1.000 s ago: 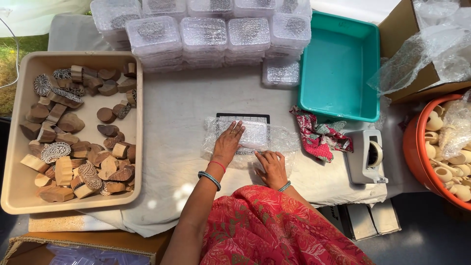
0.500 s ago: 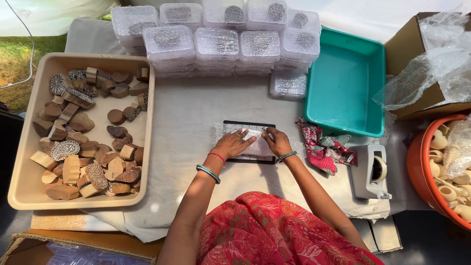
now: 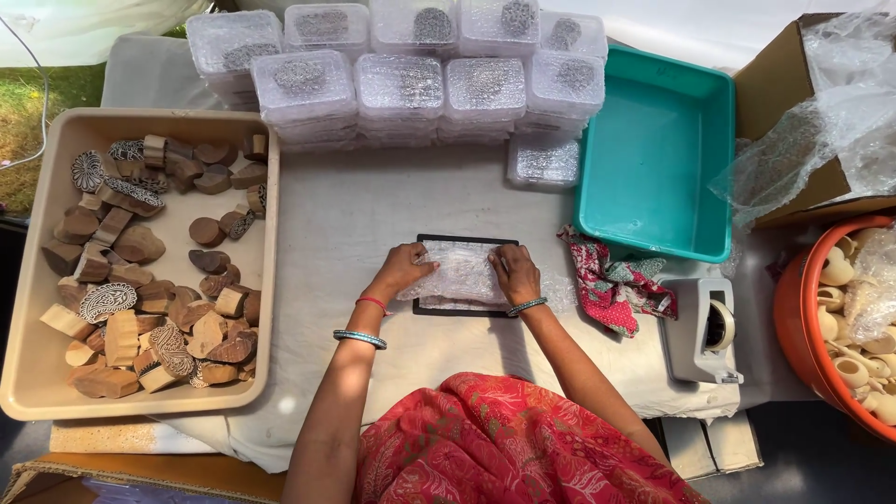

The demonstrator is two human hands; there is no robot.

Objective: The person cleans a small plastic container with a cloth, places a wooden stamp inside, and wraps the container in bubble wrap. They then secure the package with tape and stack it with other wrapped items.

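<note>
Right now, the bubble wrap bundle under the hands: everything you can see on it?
The bubble wrap bundle is clear, crinkled plastic with a bubbled surface, bunched into a rough rectangle; what is inside cannot be told. It lies flat on a dark-edged board at the middle of the pale cloth-covered table. The left hand presses its left end, the right hand its right end. More loose wrap trails out to the right.
</note>
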